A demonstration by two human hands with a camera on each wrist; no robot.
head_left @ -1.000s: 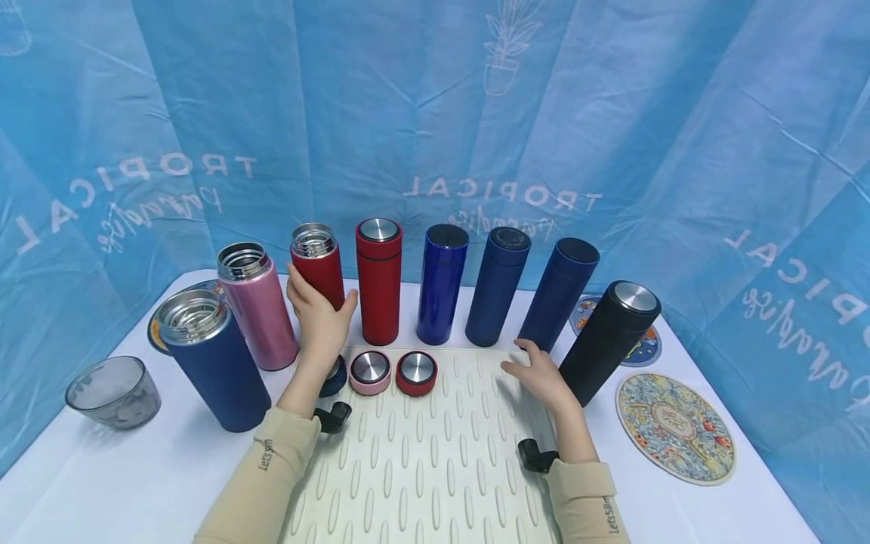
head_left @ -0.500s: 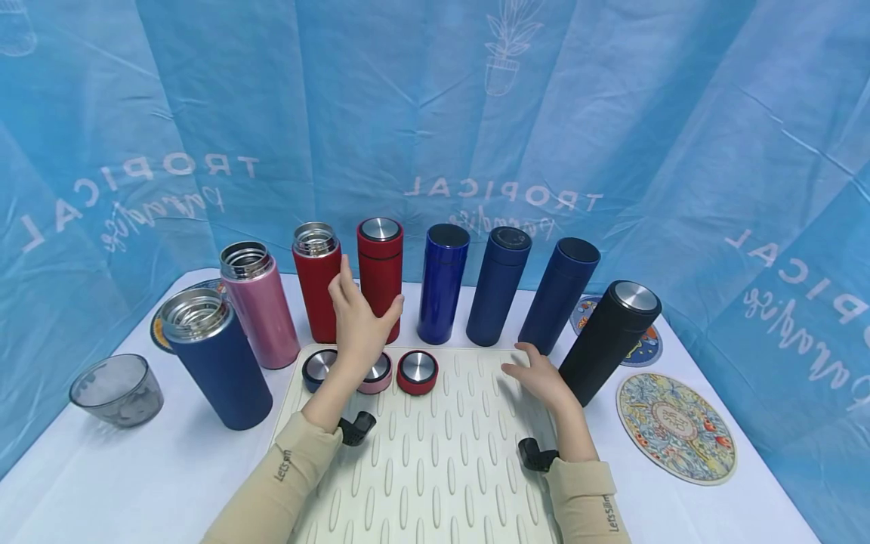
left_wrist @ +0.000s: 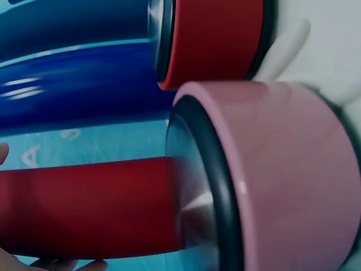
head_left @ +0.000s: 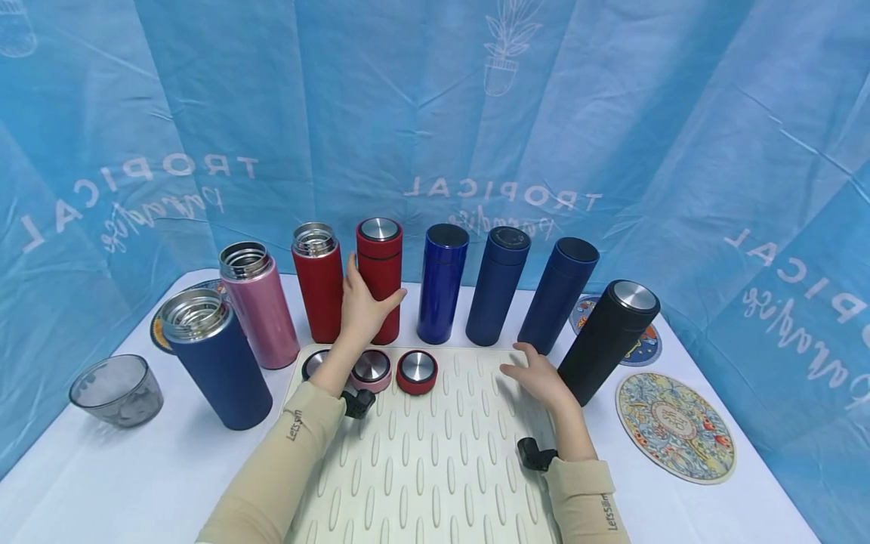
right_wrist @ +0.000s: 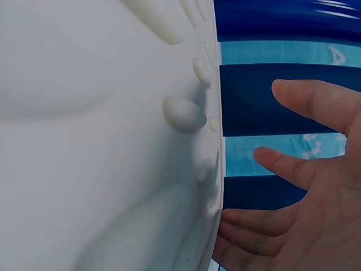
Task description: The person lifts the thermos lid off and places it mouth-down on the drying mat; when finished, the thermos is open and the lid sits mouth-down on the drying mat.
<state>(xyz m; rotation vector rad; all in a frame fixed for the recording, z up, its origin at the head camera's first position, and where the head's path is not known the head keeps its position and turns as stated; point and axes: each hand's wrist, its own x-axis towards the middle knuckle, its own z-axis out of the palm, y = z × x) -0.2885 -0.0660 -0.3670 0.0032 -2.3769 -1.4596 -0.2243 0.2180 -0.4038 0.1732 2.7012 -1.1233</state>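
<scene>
My left hand (head_left: 363,306) is spread in front of a red thermos (head_left: 382,264) with a steel-topped lid, fingers on its left side, thumb on its right. In the left wrist view a small gap shows between the thumb tip (left_wrist: 3,152) and the red wall. My right hand (head_left: 538,375) hovers over the mat's far right part, fingers loosely bent and holding nothing, nearest the dark blue thermos (head_left: 560,295). Three loose lids lie on the mat: a pink lid (head_left: 371,370), a red lid (head_left: 417,372) and a navy lid (head_left: 313,364) partly hidden by my left wrist.
Lidless red (head_left: 318,295), pink (head_left: 260,310) and navy (head_left: 220,370) thermoses stand at left. Glossy blue (head_left: 442,291), dark blue (head_left: 496,295) and black (head_left: 605,340) ones stand to the right. A glass bowl (head_left: 115,393), a round coaster (head_left: 676,428) and a cream ribbed mat (head_left: 421,468) are also there.
My left hand has moved right, from the lidless red thermos to the lidded red one, its thumb now at that thermos's right side. My right hand has stayed almost still.
</scene>
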